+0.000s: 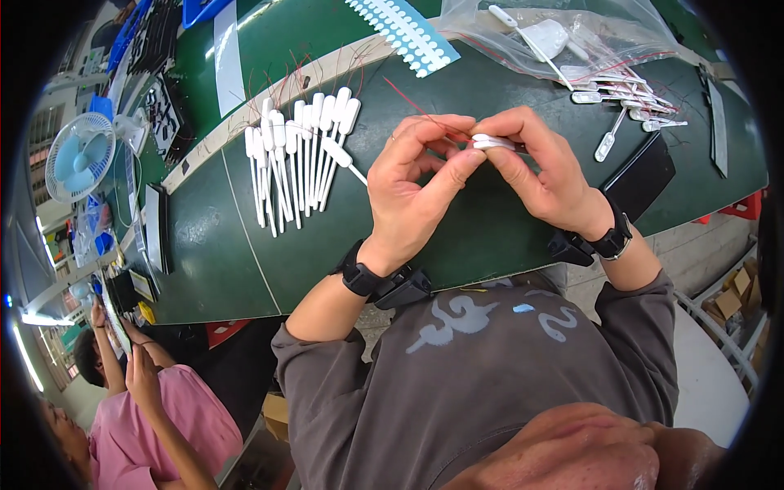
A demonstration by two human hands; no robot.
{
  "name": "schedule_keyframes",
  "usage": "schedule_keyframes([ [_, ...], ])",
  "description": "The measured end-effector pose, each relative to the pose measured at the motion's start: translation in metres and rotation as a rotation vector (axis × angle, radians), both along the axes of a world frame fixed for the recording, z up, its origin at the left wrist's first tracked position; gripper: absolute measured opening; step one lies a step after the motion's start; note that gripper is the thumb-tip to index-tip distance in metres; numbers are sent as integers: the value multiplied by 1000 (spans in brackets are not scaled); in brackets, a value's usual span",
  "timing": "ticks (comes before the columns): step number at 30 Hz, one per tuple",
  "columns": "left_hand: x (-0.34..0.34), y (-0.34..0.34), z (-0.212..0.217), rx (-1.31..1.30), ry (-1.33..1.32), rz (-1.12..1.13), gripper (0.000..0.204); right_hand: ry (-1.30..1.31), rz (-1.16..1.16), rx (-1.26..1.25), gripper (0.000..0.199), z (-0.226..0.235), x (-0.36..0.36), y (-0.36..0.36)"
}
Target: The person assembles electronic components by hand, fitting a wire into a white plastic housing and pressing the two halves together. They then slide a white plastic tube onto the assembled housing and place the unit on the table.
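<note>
My left hand (416,175) and my right hand (543,167) meet over the dark green table (220,245), and both pinch a small white plastic part (492,142) between thumbs and fingertips. A thin red wire (412,104) runs from the part toward the back left. To the left of my left hand lies a row of several white long-handled plastic parts (298,155) with thin red wires at their far ends. Each wrist wears a black band.
A clear plastic bag (563,37) with more white parts lies at the back right, loose ones (625,106) beside it. A blue-and-white dotted sheet (406,34) and a black flat piece (641,175) are nearby. A small fan (79,155) stands left. A person in pink (155,408) sits at lower left.
</note>
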State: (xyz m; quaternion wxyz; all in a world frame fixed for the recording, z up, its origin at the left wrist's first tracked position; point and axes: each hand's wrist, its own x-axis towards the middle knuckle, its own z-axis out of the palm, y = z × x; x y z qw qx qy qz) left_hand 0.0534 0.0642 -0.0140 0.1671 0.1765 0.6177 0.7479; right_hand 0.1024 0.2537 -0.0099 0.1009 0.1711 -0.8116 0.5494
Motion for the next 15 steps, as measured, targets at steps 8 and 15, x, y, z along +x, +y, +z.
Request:
schedule_keyframes([
  [8, 0, -2, 6, 21, 7, 66, 14, -64, 5, -5, 21, 2, 0, 0],
  [15, -1, -4, 1, -9, 54, 89, 9, -85, -16, 25, 21, 3, 0, 0],
])
